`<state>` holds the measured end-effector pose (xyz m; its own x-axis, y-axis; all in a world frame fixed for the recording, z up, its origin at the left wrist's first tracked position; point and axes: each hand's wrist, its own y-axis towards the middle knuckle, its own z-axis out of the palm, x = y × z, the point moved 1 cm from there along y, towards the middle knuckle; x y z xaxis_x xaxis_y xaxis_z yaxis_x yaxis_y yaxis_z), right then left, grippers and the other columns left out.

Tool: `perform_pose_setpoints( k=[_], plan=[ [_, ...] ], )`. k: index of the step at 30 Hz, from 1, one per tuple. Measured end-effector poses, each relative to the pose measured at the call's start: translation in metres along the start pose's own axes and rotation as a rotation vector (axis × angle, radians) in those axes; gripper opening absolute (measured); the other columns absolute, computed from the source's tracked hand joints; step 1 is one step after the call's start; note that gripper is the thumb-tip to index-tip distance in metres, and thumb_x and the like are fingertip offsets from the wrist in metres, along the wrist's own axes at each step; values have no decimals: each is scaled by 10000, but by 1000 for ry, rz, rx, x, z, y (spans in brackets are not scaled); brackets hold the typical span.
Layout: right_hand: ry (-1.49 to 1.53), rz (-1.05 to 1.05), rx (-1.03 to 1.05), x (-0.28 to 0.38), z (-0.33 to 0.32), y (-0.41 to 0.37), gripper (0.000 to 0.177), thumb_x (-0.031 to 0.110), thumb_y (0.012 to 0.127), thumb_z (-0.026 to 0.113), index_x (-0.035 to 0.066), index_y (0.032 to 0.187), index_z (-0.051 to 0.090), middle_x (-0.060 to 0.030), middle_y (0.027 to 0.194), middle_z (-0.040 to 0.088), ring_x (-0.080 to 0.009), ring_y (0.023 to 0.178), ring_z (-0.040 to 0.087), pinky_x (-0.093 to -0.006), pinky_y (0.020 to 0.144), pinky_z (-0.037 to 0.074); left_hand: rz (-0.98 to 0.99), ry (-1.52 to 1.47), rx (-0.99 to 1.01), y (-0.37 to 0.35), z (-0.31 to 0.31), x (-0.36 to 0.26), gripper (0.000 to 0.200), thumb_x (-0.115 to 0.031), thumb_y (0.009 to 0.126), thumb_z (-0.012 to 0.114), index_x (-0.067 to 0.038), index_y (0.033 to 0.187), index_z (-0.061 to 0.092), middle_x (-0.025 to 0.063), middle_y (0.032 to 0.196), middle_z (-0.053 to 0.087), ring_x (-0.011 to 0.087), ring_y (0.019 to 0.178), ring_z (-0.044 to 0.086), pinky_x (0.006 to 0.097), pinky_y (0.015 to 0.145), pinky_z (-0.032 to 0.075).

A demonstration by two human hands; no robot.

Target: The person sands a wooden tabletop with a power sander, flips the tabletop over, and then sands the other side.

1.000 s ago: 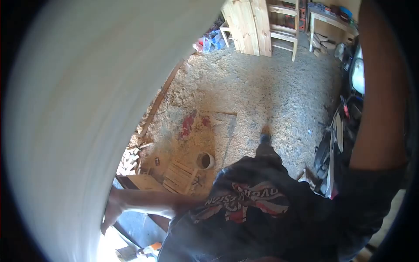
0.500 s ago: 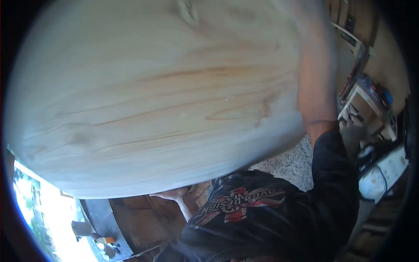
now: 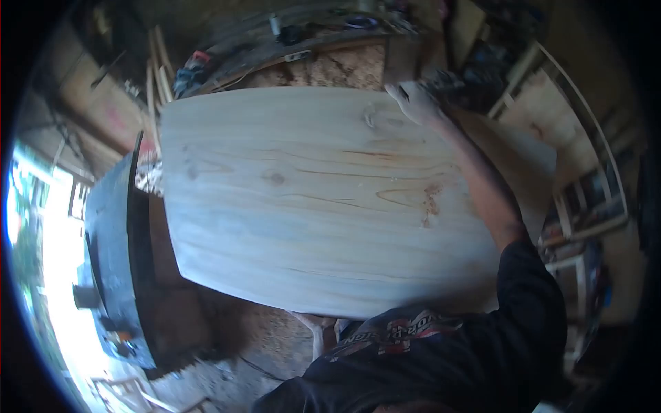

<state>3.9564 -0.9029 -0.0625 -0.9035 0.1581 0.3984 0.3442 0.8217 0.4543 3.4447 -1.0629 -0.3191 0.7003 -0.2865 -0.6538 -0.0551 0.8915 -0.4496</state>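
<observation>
As hands (image 3: 413, 103) (image 3: 315, 321) touch board (image 3: 323, 206), shirt (image 3: 441, 365) lettering blurs.

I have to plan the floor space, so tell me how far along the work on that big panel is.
The wooden panel looks already cut to outline, its pale face broad and even. In hand: the right hand holds its far edge; the left hand is at the near edge, partly hidden. Left, probably: setting it down, and perhaps cleaning the brown marks. Any further steps I cannot tell.
</observation>
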Motion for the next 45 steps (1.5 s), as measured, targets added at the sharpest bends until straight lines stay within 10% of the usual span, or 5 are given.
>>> perform_pose_setpoints(
  k=[5,19,27,45],
  plan=[
    [-74,74,274,-70,82,13,625,612,1041,455,72,1073,766,-221,1087,751,-454,1080,693,-545,888,519,62,-151,-167,-24,-6,58,833,-764,1012,434,-128,1549,436,91,1559,474,319,1375,512,484,1170,442],
    [-247,-142,638,-229,276,107,711,636,1051,392,47,1212,756,-287,1206,713,-463,1195,654,-526,1039,489,1,-566,-422,-22,74,193,1001,-882,961,310,-138,1628,389,116,1654,432,352,1481,443,527,1202,406],
    [-381,78,606,-287,407,169,720,589,1011,422,-21,1206,752,-315,1262,704,-442,1280,634,-497,1105,462,96,-742,-450,22,119,219,938,-816,992,386,-96,1591,442,118,1567,537,315,1394,548,492,1171,460],
    [-630,-59,802,-230,414,142,855,641,1059,363,-90,1473,520,-333,1549,476,-452,1455,450,-495,1185,388,-149,-549,-1013,143,99,285,885,-745,1052,363,10,1436,617,121,1425,660,252,1317,612,371,1089,491]
  ],
)
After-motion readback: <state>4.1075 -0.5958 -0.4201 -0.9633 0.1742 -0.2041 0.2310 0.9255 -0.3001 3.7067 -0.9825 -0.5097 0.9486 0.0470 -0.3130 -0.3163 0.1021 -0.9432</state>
